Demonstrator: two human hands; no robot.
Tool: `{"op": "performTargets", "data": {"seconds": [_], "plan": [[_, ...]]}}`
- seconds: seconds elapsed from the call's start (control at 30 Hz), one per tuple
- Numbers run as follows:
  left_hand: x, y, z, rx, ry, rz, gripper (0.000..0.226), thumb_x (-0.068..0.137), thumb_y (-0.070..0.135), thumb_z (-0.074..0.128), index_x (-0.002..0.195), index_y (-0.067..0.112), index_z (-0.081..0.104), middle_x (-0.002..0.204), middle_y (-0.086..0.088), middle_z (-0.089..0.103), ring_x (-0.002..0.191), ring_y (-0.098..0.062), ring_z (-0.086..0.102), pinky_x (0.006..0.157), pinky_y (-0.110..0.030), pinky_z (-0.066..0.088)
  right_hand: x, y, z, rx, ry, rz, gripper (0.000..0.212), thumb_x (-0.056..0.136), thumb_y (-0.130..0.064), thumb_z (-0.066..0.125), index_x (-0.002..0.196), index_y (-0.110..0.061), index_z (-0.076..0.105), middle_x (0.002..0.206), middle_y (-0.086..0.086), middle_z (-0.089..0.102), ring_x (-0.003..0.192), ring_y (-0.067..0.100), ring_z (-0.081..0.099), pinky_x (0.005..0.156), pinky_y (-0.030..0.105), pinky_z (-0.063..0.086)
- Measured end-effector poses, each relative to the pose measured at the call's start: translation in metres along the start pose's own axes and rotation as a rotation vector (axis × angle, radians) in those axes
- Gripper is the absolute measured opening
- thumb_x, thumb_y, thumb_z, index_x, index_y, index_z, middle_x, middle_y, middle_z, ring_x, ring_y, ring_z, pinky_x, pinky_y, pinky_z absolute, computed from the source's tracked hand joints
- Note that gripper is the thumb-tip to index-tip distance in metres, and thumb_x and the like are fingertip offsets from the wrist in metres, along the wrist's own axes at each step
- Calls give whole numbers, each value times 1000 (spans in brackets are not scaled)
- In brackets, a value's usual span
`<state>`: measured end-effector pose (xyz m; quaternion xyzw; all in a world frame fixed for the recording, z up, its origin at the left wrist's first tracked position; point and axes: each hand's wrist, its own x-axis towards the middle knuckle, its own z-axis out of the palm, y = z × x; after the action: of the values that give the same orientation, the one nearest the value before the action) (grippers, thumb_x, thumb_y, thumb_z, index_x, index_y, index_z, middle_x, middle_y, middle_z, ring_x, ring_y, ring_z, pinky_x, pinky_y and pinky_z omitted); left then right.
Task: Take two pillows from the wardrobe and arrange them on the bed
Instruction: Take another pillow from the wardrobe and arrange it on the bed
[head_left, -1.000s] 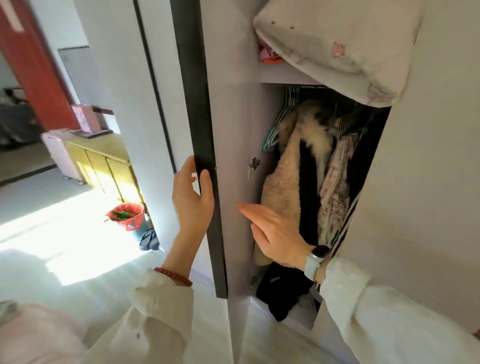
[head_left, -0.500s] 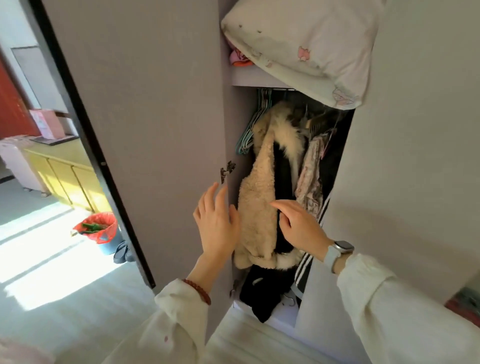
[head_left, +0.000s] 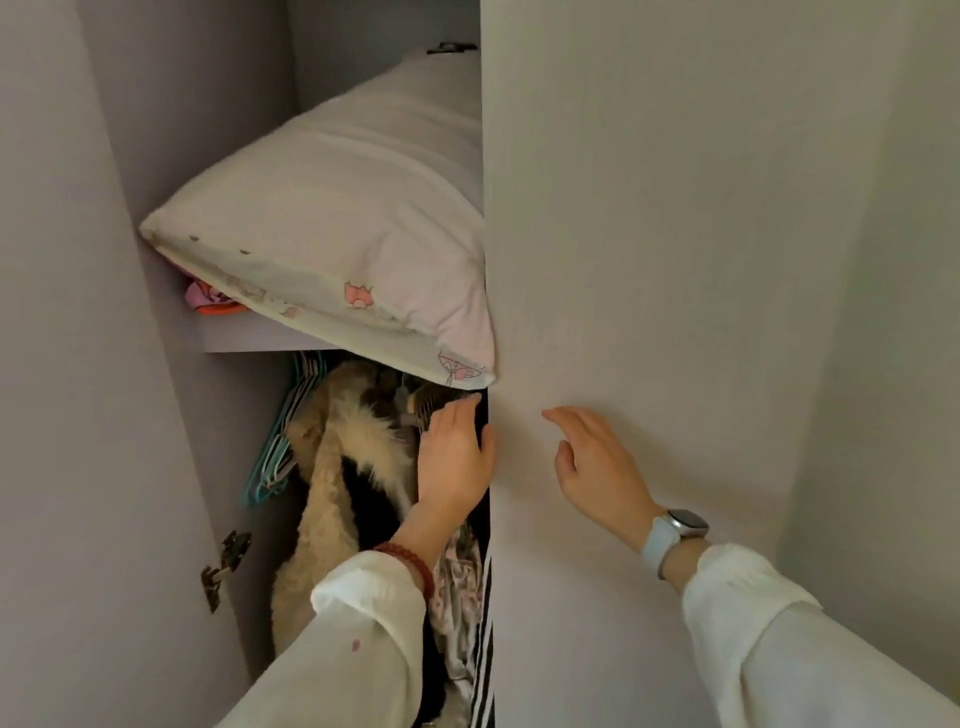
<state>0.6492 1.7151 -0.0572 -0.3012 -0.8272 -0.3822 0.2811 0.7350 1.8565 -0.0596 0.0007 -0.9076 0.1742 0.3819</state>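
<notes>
A pale pink pillow (head_left: 353, 218) with small cartoon prints lies on the wardrobe's upper shelf (head_left: 249, 344), its front corner hanging over the shelf edge. A second pillow is not visible. My left hand (head_left: 454, 457) reaches into the open left half, fingers curled around the inner edge of the shut right door (head_left: 649, 260), just below the pillow's corner. My right hand (head_left: 597, 467) hovers flat against the front of that door, fingers apart, holding nothing. The bed is out of view.
Below the shelf hang a beige fleece coat (head_left: 317, 499), a floral garment (head_left: 460, 587) and teal hangers (head_left: 283, 441). A pink and orange cloth (head_left: 210, 302) sits under the pillow. The open left door (head_left: 78, 364) stands at my left with a hinge (head_left: 224, 564).
The view has tilted up and closer into the wardrobe. My left hand left the left door and moved to the right door's edge; my right hand moved out onto the right door's front.
</notes>
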Motion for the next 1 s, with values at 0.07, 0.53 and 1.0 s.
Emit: {"op": "performTargets", "data": {"seconds": [0.07,0.53,1.0], "plan": [[2,-3,23,-72,-96,-25,53,90,14,47,139,4,27,135,-17,46,123,-31,43,100,-43,37,0,7,4,-16,17,52,42,85,-2,41,126,-10,47,128,10,52,121,25,44,94,28,38],[-50,-11,-9,-617,-357,401,47,87,8,41,131,22,37,105,1,53,89,2,52,82,-11,42,-114,-36,14,141,123,331,47,88,-2,45,133,-16,38,129,-2,41,117,13,45,99,28,44],[-87,81,1,-574,-571,1027,73,79,3,42,140,32,14,150,-10,19,134,-28,29,103,-36,34,-196,-82,-78,-29,410,415,46,89,-25,45,132,-34,31,126,-10,48,114,0,49,92,18,46]]}}
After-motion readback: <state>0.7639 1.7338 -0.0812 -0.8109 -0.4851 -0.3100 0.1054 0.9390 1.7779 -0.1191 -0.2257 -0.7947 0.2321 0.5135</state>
